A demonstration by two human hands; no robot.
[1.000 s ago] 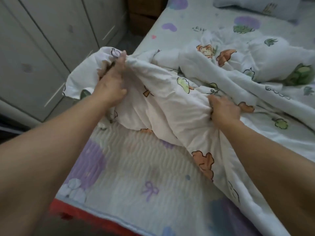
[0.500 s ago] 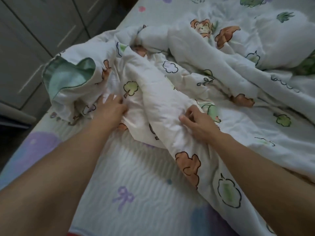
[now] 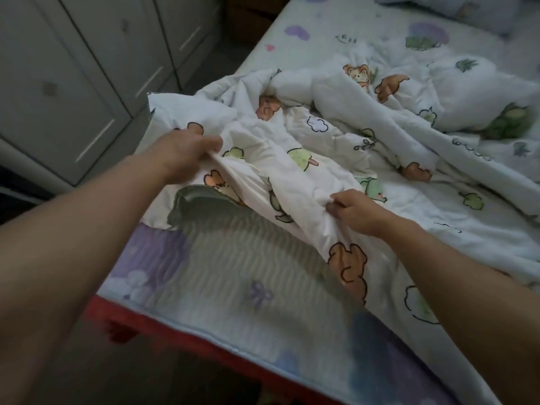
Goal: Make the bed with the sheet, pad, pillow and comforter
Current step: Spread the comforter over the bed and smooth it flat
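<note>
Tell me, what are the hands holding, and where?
The comforter: left hand grips a fold near its corner, right hand pinches its bunched edge.

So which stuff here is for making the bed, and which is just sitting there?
For the job:
comforter, gripped by the left hand and the right hand
pad
pillow

Just there:
cabinets
red bed frame
</note>
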